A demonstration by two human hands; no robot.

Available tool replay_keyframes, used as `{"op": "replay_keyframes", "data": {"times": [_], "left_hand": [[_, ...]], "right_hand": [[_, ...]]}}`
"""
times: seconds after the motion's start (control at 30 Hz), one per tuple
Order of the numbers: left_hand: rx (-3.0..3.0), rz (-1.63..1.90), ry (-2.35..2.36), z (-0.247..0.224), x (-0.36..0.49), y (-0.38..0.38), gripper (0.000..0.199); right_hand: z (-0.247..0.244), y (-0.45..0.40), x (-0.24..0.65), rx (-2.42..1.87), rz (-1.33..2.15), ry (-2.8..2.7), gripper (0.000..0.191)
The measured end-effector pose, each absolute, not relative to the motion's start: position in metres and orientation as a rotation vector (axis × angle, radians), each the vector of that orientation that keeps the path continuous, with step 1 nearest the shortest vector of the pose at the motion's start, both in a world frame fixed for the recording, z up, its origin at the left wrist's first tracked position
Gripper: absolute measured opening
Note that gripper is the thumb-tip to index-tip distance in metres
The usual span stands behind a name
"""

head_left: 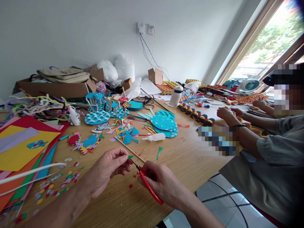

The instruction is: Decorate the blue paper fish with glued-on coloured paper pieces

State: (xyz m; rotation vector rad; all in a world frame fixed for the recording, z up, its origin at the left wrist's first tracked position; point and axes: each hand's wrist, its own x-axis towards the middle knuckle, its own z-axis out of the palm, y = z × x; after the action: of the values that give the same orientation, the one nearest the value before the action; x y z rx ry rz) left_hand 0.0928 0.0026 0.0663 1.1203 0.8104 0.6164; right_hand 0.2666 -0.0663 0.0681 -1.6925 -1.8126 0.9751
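My left hand [114, 163] pinches a small piece of green paper [130, 157] between thumb and fingers. My right hand [159, 177] is closed around red-handled scissors [150, 187], whose dark blades point toward the green piece. The blade tips are at or very close to the paper; I cannot tell if they touch it. Beyond my hands a thin wooden stick [128, 148] lies slantwise on the table. Tiny red paper scraps [130, 186] lie below the blades, and a green offcut [160, 152] sits farther right.
Coloured paper sheets [23, 148] and paper dots [71, 179] lie at left. Behind are blue paper discs [163, 122], a glue bottle [155, 137], fish cut-outs [90, 142] and a white thermos [176, 96]. At right, another person's arms [244, 129] rest by the table edge.
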Motion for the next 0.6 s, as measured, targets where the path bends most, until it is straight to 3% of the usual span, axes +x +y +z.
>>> {"op": "replay_keyframes", "data": {"times": [0.6], "left_hand": [[1.069,0.623,0.791,0.0612,0.0965,0.0005,0.012]], "right_hand": [[0.0607,-0.0685,0.2672,-1.716,0.889,-1.829,0.02]]}}
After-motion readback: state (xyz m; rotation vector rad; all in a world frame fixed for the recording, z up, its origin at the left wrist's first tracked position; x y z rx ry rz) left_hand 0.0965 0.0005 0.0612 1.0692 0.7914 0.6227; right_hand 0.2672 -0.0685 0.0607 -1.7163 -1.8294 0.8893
